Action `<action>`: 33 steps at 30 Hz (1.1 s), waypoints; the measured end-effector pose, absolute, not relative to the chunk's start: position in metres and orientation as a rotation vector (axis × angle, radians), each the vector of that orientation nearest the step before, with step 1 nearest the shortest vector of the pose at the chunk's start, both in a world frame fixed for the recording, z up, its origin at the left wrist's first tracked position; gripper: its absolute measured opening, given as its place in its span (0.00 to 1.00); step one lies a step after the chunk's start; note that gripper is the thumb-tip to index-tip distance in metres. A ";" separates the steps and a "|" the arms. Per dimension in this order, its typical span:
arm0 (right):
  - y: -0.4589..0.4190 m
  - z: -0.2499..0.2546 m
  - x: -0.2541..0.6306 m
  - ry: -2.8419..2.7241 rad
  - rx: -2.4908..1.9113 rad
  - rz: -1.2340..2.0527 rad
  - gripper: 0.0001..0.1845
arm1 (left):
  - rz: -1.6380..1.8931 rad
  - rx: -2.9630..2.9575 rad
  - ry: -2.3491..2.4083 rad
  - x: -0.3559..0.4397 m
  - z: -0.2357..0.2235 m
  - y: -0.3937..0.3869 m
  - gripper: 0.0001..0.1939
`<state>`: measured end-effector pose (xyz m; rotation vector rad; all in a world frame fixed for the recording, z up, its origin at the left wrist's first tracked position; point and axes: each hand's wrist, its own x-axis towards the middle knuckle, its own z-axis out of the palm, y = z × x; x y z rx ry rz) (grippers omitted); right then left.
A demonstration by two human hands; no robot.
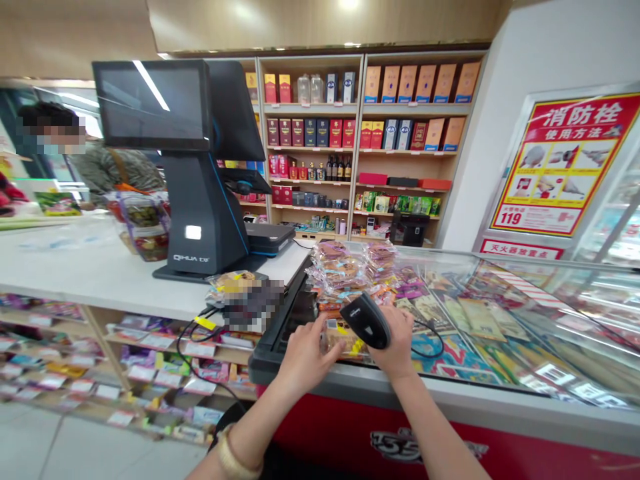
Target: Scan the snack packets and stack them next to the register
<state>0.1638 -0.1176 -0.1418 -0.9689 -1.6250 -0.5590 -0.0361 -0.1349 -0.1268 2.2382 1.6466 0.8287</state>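
My right hand [399,341] is wrapped round a black handheld barcode scanner [367,321], its head tipped to the left. Below the scanner, a clear-wrapped snack packet [345,337] with a yellow print and a barcode lies on the glass top of a freezer [505,280]. My left hand [306,353] grips this packet from its left side, thumb at the near edge and fingers at the far one. Just beyond both hands are stacked wrapped snack packets [339,267]. The scanner's black cable [434,333] loops out to the right of my right hand.
On the white counter [95,267] at left stands a checkout terminal [200,200]. Snack packets [235,287] and a blurred-out item sit at its near corner. A person [100,153] is behind the terminal. Shelves [360,153] of boxed bottles line the back wall.
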 end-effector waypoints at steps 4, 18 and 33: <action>-0.116 -0.141 0.167 -1.644 -0.931 -0.611 0.11 | 0.894 2.168 1.660 -0.033 -0.132 -0.136 0.27; -0.114 -0.147 0.172 -1.629 -0.955 -0.569 0.11 | 1.700 1.626 1.318 -0.059 -0.149 -0.137 0.22; -0.119 -0.141 0.160 -1.829 -0.953 -0.453 0.13 | 1.824 1.283 1.256 -0.089 -0.151 -0.130 0.29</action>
